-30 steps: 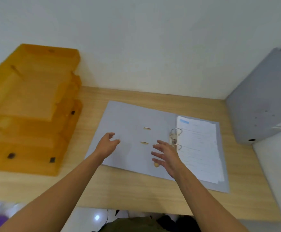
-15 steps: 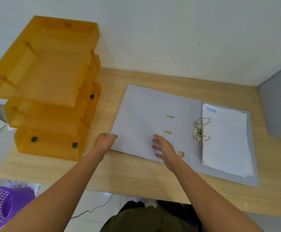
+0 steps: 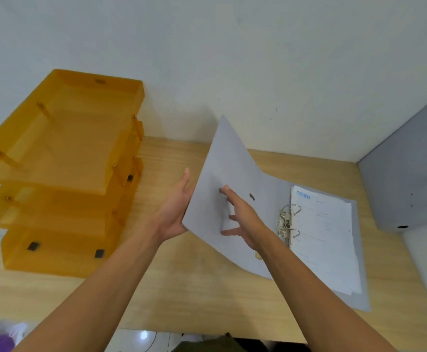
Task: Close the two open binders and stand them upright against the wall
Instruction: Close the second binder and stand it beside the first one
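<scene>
wooden desk point(image 3: 197, 288), orange trays point(image 3: 62, 158) beside lifted binder cover point(image 3: 222, 179)

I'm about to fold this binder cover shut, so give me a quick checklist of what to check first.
1. Left hand under the cover edge: ok.
2. Right hand clear of the rings: ok.
3. Rings closed: ok, they look shut.
4. Papers lying flat, within the binder: ok.
5. Orange trays clear of the cover's swing: ok.
6. Other binder upright at the wall: ok, though it leans.
</scene>
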